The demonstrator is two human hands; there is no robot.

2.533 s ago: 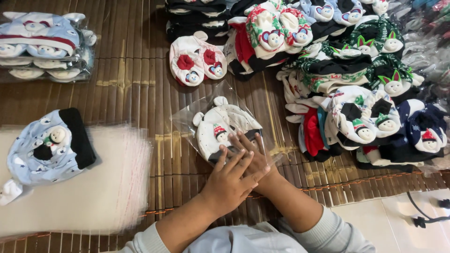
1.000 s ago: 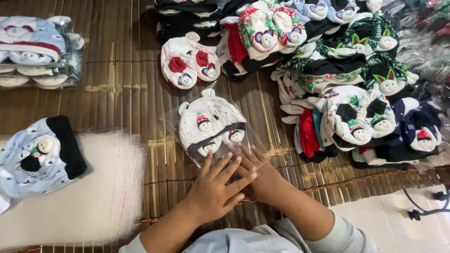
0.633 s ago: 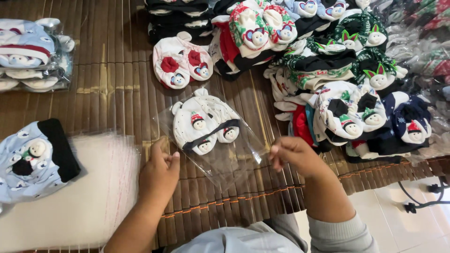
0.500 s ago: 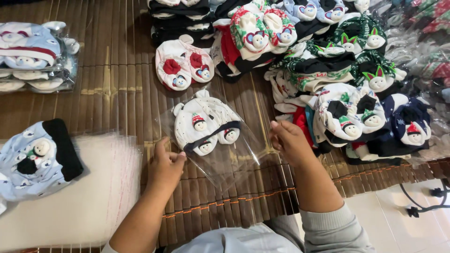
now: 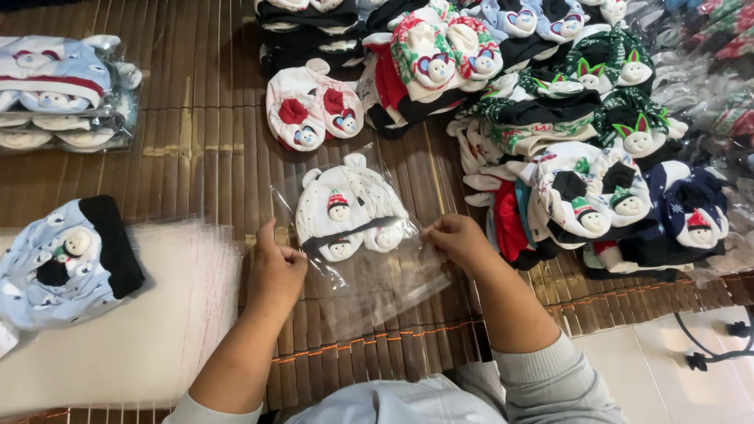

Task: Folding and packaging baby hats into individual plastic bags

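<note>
While my left hand (image 5: 276, 271) pinches the left edge of the clear plastic bag (image 5: 369, 275) and my right hand (image 5: 455, 235) pinches its right edge, the bag lies flat on the brown bamboo mat (image 5: 196, 149) straight in front of me, between my two forearms. One white baby hat (image 5: 349, 212) sits inside it, up at the closed far end; it is dotted, has two small round ears on top, a dark band along the bottom and three little snowman faces (one on the crown, two on the band). The near part of the bag is bare film. Left of me one pale blue hat (image 5: 67, 263) with a black cuff rests on a stack of flat clear bags (image 5: 149, 330). Far left stands one pile of bagged hats (image 5: 59, 90). Just beyond my bag lies one white pair with red patches (image 5: 312, 114), and to the right a heap of mixed hats (image 5: 581, 133), too many and too overlapped to count.
</note>
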